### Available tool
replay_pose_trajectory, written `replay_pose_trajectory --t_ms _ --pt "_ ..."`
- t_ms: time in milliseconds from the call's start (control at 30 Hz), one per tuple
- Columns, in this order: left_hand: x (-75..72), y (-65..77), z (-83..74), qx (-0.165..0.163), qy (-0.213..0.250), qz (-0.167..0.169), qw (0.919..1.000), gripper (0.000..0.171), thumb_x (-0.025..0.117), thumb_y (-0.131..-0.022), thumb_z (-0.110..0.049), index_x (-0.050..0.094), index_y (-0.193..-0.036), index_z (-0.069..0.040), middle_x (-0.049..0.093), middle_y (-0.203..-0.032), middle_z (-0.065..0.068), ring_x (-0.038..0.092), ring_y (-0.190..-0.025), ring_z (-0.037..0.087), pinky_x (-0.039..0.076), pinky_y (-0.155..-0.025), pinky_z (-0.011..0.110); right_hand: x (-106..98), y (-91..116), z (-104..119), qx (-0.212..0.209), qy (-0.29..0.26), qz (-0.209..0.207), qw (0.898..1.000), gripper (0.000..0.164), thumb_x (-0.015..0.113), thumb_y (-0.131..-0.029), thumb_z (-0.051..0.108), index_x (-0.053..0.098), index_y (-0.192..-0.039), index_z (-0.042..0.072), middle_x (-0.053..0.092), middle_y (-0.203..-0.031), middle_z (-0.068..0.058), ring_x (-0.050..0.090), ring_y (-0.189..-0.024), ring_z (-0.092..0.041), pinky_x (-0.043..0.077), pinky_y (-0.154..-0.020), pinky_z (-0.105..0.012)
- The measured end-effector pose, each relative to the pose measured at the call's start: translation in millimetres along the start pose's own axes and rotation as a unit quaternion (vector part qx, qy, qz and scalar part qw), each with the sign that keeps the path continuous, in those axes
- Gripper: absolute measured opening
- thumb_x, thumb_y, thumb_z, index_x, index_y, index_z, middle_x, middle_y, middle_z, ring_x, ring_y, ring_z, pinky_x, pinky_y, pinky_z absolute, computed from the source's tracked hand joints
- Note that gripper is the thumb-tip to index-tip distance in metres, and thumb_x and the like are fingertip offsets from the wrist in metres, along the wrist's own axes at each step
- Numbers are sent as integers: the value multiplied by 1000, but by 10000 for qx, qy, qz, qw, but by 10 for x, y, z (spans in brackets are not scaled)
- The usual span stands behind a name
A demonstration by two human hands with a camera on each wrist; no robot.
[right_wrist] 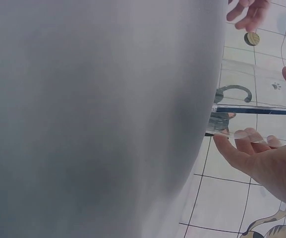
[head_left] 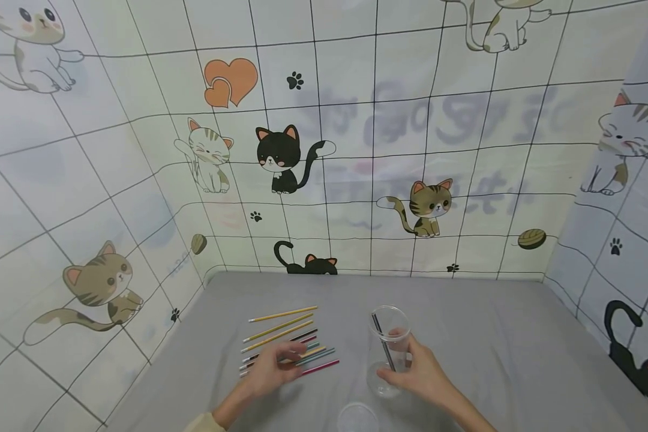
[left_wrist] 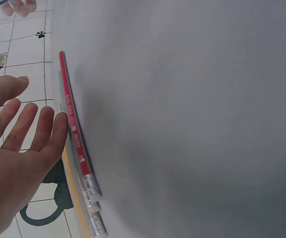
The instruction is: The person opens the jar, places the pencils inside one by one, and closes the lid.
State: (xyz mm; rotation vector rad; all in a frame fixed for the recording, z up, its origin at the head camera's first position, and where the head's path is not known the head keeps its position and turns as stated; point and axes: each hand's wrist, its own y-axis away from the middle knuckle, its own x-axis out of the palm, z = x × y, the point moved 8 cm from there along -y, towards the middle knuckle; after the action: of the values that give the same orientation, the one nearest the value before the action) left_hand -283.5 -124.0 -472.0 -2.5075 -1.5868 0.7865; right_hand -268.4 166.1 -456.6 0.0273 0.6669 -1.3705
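Note:
My right hand [head_left: 421, 371] holds a tall clear plastic cup [head_left: 377, 384], its thumb and fingers curled round the side. Inside the cup a single dark pencil [head_left: 384, 343] leans toward the rim; the right wrist view shows the same pencil [right_wrist: 261, 110] through the clear wall. Over the row of pencils hovers my left hand [head_left: 274, 366], partly hiding them, its fingers loosely bent. Nothing sits between those fingers in the left wrist view, where a red pencil [left_wrist: 72, 114] lies beside the fingertips. Yellow pencils [head_left: 278, 327] lie farther back, with blue-grey pencils [head_left: 315, 356] nearer.
At the front of the grey-covered table [head_left: 464, 336] lies a clear round lid [head_left: 358, 418]. A white cloth wall [head_left: 351, 240] with grid lines and cartoon cats rises behind the table and along both sides.

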Motion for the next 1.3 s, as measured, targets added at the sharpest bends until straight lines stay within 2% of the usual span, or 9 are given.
replay_pose_trajectory --t_ms 133,267,400,700,833,967,1167,1300 --pt "11 11 73 -145 69 -7 9999 37 73 -79 15 60 -114 16 62 -112 33 64 -99 48 56 -83 47 1 -1 7 -13 -13 -8 10000 65 90 -71 16 54 -123 4 65 -113 -16 62 -106 -39 59 -78 -42" --pt "17 21 118 -304 -10 -27 9995 38 73 -80 14 62 -116 13 64 -113 30 64 -98 48 57 -82 43 1 2 6 -30 -8 -32 10000 66 91 -71 16 53 -124 3 65 -113 -15 62 -106 -38 59 -77 -43" --pt "31 26 139 -275 -176 -36 9995 37 74 -79 14 64 -115 11 65 -112 28 65 -96 46 58 -80 40 0 6 -1 -42 12 -59 10000 66 91 -70 16 54 -124 3 66 -112 -14 62 -105 -36 59 -77 -41" --pt "71 45 92 -67 -300 -105 9995 36 74 -77 14 65 -112 11 65 -111 28 66 -93 43 58 -78 42 -2 4 -23 131 0 -58 9999 67 91 -70 17 55 -124 5 66 -114 -13 62 -108 -36 58 -78 -43" --pt "82 51 87 14 -548 -203 9983 36 74 -75 16 66 -110 11 66 -107 27 67 -90 40 59 -75 36 -7 6 -17 104 32 -38 9999 66 90 -71 18 54 -124 5 66 -115 -14 61 -108 -38 58 -78 -44" --pt "92 40 101 -62 -921 -307 9953 37 75 -75 15 67 -110 8 68 -105 24 68 -88 34 58 -72 29 -1 9 -30 178 59 7 9998 67 90 -72 19 53 -125 6 65 -116 -14 61 -110 -38 58 -79 -45" --pt "95 21 110 -249 -1169 -355 9922 37 78 -75 13 69 -110 7 69 -105 21 68 -89 33 59 -72 31 8 19 -51 423 121 102 9990 68 89 -74 23 52 -129 8 65 -119 -15 59 -113 -39 56 -79 -54" --pt "98 21 128 -272 -1370 -375 9895 38 76 -74 16 70 -110 7 70 -103 18 69 -89 31 59 -73 30 7 15 -48 470 101 116 9988 70 89 -74 23 52 -130 7 64 -120 -16 59 -114 -39 56 -80 -53"
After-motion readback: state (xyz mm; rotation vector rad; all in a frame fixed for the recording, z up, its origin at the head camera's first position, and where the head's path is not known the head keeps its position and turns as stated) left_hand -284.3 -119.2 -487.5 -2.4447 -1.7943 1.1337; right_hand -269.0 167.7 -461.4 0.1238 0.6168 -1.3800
